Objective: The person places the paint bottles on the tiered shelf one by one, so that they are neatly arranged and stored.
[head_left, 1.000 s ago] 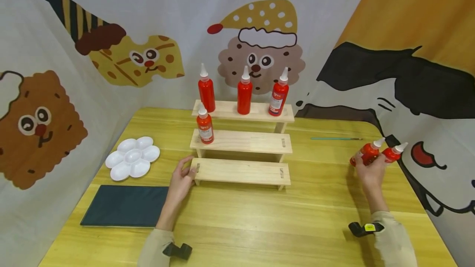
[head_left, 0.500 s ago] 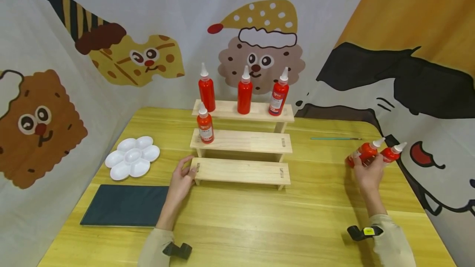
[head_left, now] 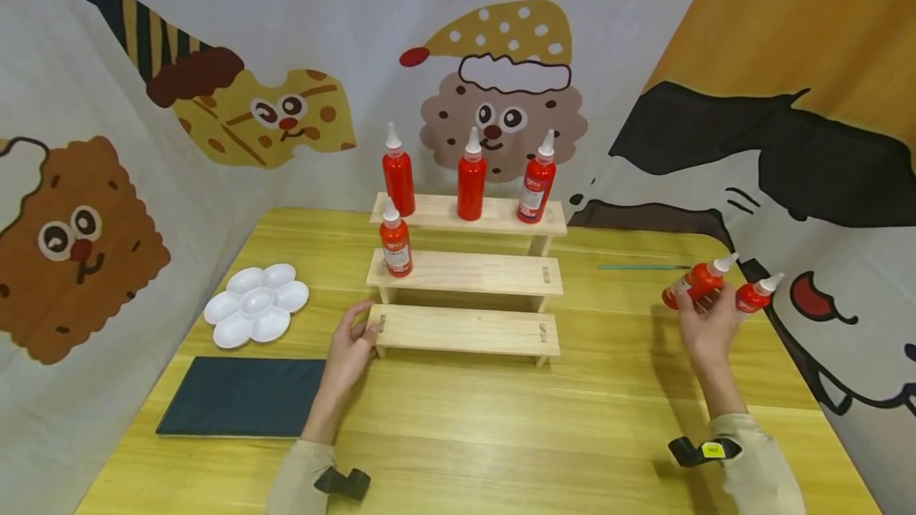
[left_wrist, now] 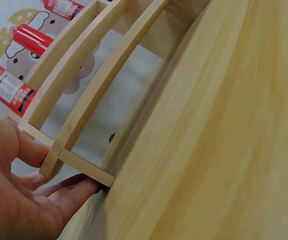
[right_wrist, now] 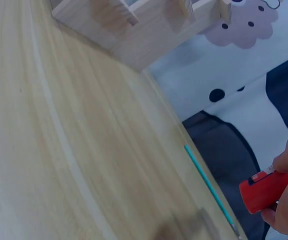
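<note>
My right hand (head_left: 708,332) grips a red paint bottle (head_left: 696,284) with a white nozzle, tilted with its nozzle to the right. In the right wrist view, the bottle's base (right_wrist: 264,192) shows beyond the fingers. A second red bottle (head_left: 753,298) is just right of that hand, partly hidden behind it. My left hand (head_left: 351,352) holds the left end of the lowest step of a three-tier wooden rack (head_left: 465,330); the left wrist view shows the thumb (left_wrist: 33,150) on top and fingers below. Three red bottles (head_left: 471,185) stand on the top tier, one red bottle (head_left: 396,247) on the middle.
A white flower-shaped palette (head_left: 256,304) and a dark flat rectangular board (head_left: 243,397) lie left of the rack. A thin teal paintbrush (head_left: 637,267) lies at the back right of the wooden table (head_left: 458,443). A printed curtain (head_left: 322,30) hangs behind.
My right hand has lifted its bottle slightly and moved it left, apart from the second bottle, which stays in place. The left hand keeps its hold on the rack.
</note>
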Action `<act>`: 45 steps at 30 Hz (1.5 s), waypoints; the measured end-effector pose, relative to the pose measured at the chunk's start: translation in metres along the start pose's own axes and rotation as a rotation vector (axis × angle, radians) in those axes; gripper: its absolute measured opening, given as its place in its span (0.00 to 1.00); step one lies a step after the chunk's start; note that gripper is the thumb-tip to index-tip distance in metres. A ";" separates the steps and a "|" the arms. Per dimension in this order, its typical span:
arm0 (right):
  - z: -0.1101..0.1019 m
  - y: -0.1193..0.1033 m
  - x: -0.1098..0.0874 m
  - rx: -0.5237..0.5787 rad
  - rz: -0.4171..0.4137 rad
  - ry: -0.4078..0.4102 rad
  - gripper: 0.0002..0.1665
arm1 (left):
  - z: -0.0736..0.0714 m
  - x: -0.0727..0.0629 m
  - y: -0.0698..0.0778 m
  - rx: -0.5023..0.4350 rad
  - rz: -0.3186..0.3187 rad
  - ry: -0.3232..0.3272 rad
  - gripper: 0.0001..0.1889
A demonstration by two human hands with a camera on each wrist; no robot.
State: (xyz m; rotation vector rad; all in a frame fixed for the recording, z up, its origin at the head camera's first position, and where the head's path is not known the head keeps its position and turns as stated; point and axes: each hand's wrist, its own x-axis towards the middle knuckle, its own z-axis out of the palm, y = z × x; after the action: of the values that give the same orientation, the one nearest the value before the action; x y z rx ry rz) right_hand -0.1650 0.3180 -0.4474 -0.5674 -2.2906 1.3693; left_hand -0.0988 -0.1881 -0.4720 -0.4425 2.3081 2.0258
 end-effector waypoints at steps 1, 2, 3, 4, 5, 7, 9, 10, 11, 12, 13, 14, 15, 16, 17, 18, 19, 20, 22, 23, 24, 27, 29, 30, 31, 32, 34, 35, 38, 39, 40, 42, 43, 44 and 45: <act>0.000 -0.002 0.000 0.002 0.001 -0.002 0.33 | 0.000 0.000 0.000 0.000 0.002 0.000 0.25; 0.000 -0.004 -0.001 0.009 0.004 -0.008 0.33 | 0.000 0.001 0.000 -0.001 0.003 0.000 0.25; 0.000 -0.006 -0.001 0.011 0.009 -0.012 0.33 | 0.001 0.001 0.000 0.000 0.005 0.000 0.25; 0.000 -0.008 -0.002 0.016 0.010 -0.017 0.33 | 0.001 0.001 0.000 0.001 0.005 0.000 0.25; 0.001 -0.010 -0.002 0.020 0.009 -0.020 0.34 | 0.001 0.001 0.000 0.002 0.005 0.000 0.25; 0.001 -0.014 -0.004 0.037 0.004 -0.026 0.33 | 0.000 0.001 0.000 0.005 0.005 0.000 0.25; 0.002 -0.019 -0.005 0.050 -0.004 -0.026 0.32 | 0.000 0.001 0.000 0.008 0.003 -0.002 0.25; 0.002 -0.021 -0.006 0.056 -0.009 -0.027 0.32 | -0.001 0.001 0.000 0.009 0.002 -0.002 0.25; 0.003 -0.024 -0.006 0.060 -0.009 -0.027 0.31 | -0.001 0.000 0.000 0.011 0.002 -0.003 0.25; 0.003 -0.026 -0.007 0.064 -0.011 -0.026 0.31 | -0.001 0.000 0.000 0.014 0.001 -0.004 0.25; 0.003 -0.029 -0.008 0.064 -0.013 -0.025 0.31 | -0.002 0.000 0.000 0.015 0.002 -0.005 0.25; 0.003 -0.031 -0.009 0.064 -0.013 -0.026 0.31 | -0.002 0.000 0.000 0.017 0.004 -0.005 0.25; 0.002 -0.033 -0.010 0.065 -0.010 -0.031 0.32 | -0.002 -0.001 0.001 0.018 0.005 -0.004 0.25; 0.002 -0.036 -0.012 0.067 -0.007 -0.040 0.32 | -0.002 -0.001 0.000 0.022 0.009 -0.003 0.25; 0.002 -0.038 -0.013 0.070 -0.007 -0.047 0.33 | -0.003 -0.001 0.000 0.024 0.011 -0.004 0.25; 0.002 -0.039 -0.014 0.073 -0.009 -0.050 0.33 | -0.003 -0.001 0.001 0.026 0.016 -0.003 0.25; 0.002 -0.041 -0.014 0.075 -0.004 -0.058 0.33 | -0.003 -0.001 0.000 0.028 0.020 -0.002 0.25; 0.002 -0.043 -0.015 0.078 -0.001 -0.065 0.33 | -0.002 -0.001 0.001 0.032 0.022 -0.001 0.25; 0.002 -0.047 -0.017 0.079 0.003 -0.074 0.32 | -0.002 0.000 0.001 0.037 0.023 0.001 0.25; 0.002 -0.049 -0.018 0.080 0.004 -0.075 0.32 | -0.002 0.000 0.002 0.041 0.021 0.003 0.25; 0.002 -0.052 -0.019 0.081 0.004 -0.077 0.32 | -0.002 0.001 0.002 0.043 0.023 0.006 0.25; 0.002 -0.058 -0.023 0.097 0.002 -0.090 0.33 | -0.002 0.003 0.002 0.045 0.018 0.007 0.25; 0.002 -0.063 -0.027 0.114 -0.007 -0.097 0.34 | -0.001 0.003 0.002 0.042 0.011 0.003 0.25; 0.002 -0.065 -0.028 0.119 -0.010 -0.100 0.34 | -0.001 0.004 0.002 0.038 0.006 0.000 0.26; 0.002 -0.067 -0.030 0.125 -0.016 -0.106 0.34 | -0.001 0.004 0.002 0.035 -0.001 -0.002 0.26; 0.002 -0.068 -0.031 0.130 -0.021 -0.111 0.34 | -0.002 0.004 0.001 0.033 -0.006 -0.003 0.26; 0.003 -0.072 -0.034 0.130 -0.037 -0.118 0.34 | -0.002 0.004 0.001 0.027 -0.014 -0.002 0.27; 0.003 -0.073 -0.035 0.132 -0.043 -0.124 0.34 | -0.002 0.004 0.000 0.025 -0.013 -0.003 0.27; 0.003 -0.076 -0.038 0.134 -0.062 -0.133 0.34 | -0.002 0.004 -0.001 0.019 -0.007 0.004 0.26; 0.003 -0.078 -0.039 0.138 -0.063 -0.137 0.33 | -0.002 0.003 -0.002 0.017 0.002 0.005 0.26; 0.003 -0.079 -0.040 0.137 -0.063 -0.139 0.33 | -0.002 0.003 -0.002 0.013 0.010 0.006 0.25; 0.003 -0.082 -0.042 0.141 -0.064 -0.148 0.33 | -0.002 0.002 -0.002 0.000 0.032 0.011 0.25; 0.003 -0.084 -0.043 0.152 -0.065 -0.152 0.33 | -0.001 0.002 -0.002 -0.005 0.041 0.012 0.25; 0.004 -0.086 -0.044 0.165 -0.061 -0.156 0.32 | -0.001 0.001 -0.001 -0.007 0.047 0.014 0.25; 0.004 -0.089 -0.045 0.175 -0.061 -0.161 0.32 | -0.001 0.001 -0.001 -0.008 0.051 0.014 0.25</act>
State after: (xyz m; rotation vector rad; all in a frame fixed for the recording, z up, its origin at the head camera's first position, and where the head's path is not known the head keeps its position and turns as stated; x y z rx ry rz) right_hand -0.1412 0.2520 -0.3763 -0.3394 -2.2594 1.6178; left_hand -0.0993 -0.1893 -0.4735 -0.4040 2.3438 2.0615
